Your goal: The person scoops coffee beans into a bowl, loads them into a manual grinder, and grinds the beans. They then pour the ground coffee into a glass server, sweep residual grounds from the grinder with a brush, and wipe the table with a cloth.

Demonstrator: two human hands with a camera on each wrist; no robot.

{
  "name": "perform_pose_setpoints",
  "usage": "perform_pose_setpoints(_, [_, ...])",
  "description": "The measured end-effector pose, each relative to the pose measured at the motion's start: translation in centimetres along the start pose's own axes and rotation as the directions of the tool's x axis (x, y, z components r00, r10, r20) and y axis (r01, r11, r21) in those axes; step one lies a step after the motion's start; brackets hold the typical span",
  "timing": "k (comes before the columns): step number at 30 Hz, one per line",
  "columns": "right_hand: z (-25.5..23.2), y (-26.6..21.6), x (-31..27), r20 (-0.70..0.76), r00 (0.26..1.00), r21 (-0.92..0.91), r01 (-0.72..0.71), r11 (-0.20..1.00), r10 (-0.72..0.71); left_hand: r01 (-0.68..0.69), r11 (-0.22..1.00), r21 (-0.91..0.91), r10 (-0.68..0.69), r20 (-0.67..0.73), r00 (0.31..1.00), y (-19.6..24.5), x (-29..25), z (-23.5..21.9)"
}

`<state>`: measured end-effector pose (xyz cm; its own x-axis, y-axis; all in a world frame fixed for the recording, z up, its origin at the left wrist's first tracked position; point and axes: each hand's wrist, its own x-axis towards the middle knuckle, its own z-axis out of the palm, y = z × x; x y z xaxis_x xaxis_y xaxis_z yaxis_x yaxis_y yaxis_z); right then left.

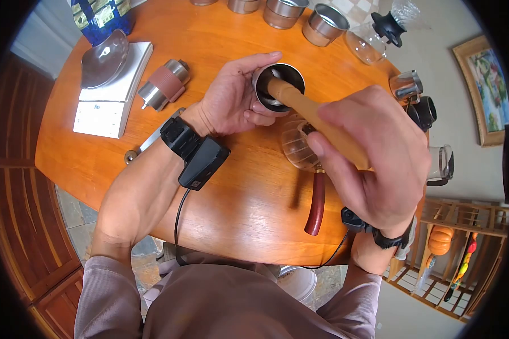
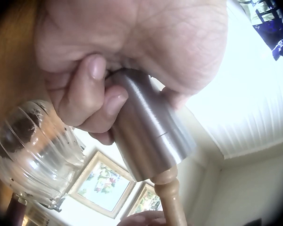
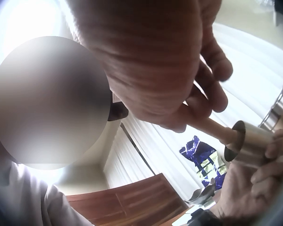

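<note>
My left hand (image 1: 232, 93) grips a brushed stainless steel cup (image 2: 148, 127) with its fingers and thumb around the wall. In the head view the cup's mouth faces up and tilts toward my right hand (image 1: 387, 155). That hand holds a turned wooden handle (image 1: 345, 138) between thumb and fingers. The handle's far end is inside the cup, so its tip is hidden; something whitish shows beside it there. Below the cup sits a ribbed glass pot (image 1: 296, 148) with a dark red wooden handle (image 1: 316, 206). Dark residue clings inside the pot in the left wrist view.
At the left lies a white scale (image 1: 104, 116) bearing a clear dish (image 1: 104, 59). Beside it lies a steel cylinder with a brown band (image 1: 167, 85). Steel canisters (image 1: 325, 25), a glass carafe (image 1: 365, 45) and a steel pitcher (image 1: 405, 86) line the far and right edges.
</note>
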<state>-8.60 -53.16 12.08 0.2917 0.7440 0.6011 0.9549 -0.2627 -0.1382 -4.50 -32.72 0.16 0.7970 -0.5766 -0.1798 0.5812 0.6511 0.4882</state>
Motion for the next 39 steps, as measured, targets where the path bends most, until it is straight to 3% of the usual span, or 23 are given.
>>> perform_pose_setpoints(2, [0.4,-0.2,-0.3,-0.062,0.992,-0.029,-0.114,0.993,0.112,-0.008,0.999,0.037,0.009,-0.037,0.999,-0.2,-0.2,0.6])
perform_pose_setpoints(5, [1.0,0.0,-0.1,-0.147,0.977,0.021,-0.151,0.988,0.153,-0.036,0.999,0.032,0.04,-0.136,0.99,-0.2,-0.2,0.8])
perform_pose_setpoints(8, [1.8,1.3,-0.2,-0.229,0.969,0.072,-0.08,0.994,0.095,-0.037,0.999,0.015,0.038,-0.15,0.988,-0.2,0.0,0.4])
perform_pose_setpoints(12, [2.2,1.4,-0.5,-0.273,0.953,0.116,-0.101,0.988,0.129,-0.031,0.999,-0.036,0.032,0.015,0.999,-0.2,0.1,-0.5])
perform_pose_setpoints(14, [2.2,1.2,-0.2,-0.251,0.96,0.126,-0.094,0.988,0.124,-0.018,0.998,-0.061,0.023,0.093,0.995,-0.1,0.1,-0.5])
perform_pose_setpoints(18, [1.7,1.2,-0.5,-0.148,0.977,0.2,-0.121,0.972,0.152,-0.038,0.999,-0.021,0.038,0.0,0.999,0.0,-0.2,-0.1])
perform_pose_setpoints(20, [1.0,0.7,-0.4,0.005,0.948,0.283,-0.308,0.909,0.319,-0.044,0.999,0.013,0.044,-0.011,0.999,-0.1,-0.3,0.2])
perform_pose_setpoints(24, [0.1,0.4,-0.7,0.015,0.913,0.324,-0.389,0.862,0.407,-0.024,0.998,0.054,0.032,-0.16,0.987,-0.1,-0.3,1.1])
perform_pose_setpoints(26, [0.0,0.6,-0.8,-0.063,0.963,0.199,-0.243,0.949,0.26,-0.013,0.999,0.049,0.023,-0.208,0.978,-0.1,-0.2,0.9])
perform_pose_setpoints(28, [0.5,1.2,-0.7,-0.097,0.975,0.154,-0.184,0.971,0.2,-0.032,0.999,0.032,0.034,-0.041,0.999,-0.1,-0.1,0.0])
perform_pose_setpoints(30, [1.2,2.3,-0.7,-0.107,0.994,0.181,0.039,0.983,-0.02,-0.033,0.999,0.034,0.035,-0.053,0.998,0.0,-0.1,0.0])
perform_pose_setpoints(32, [1.0,1.9,-0.8,-0.072,0.997,0.215,0.004,0.977,0.012,-0.034,0.999,0.033,0.037,-0.066,0.997,-0.1,0.0,0.3])
perform_pose_setpoints(34, [0.4,1.5,-0.8,0.022,0.987,0.245,-0.161,0.956,0.161,-0.079,0.995,0.065,0.089,-0.17,0.981,-0.4,0.1,0.9])
perform_pose_setpoints(38, [0.5,1.9,-1.0,-0.086,0.985,0.264,-0.125,0.956,0.153,-0.057,0.996,0.071,0.061,-0.053,0.997,-0.1,-0.3,0.4])
perform_pose_setpoints(39, [1.0,2.3,-0.9,-0.098,0.992,0.238,-0.049,0.97,0.074,-0.065,0.994,0.092,0.07,-0.052,0.996,-0.1,-0.2,0.3])
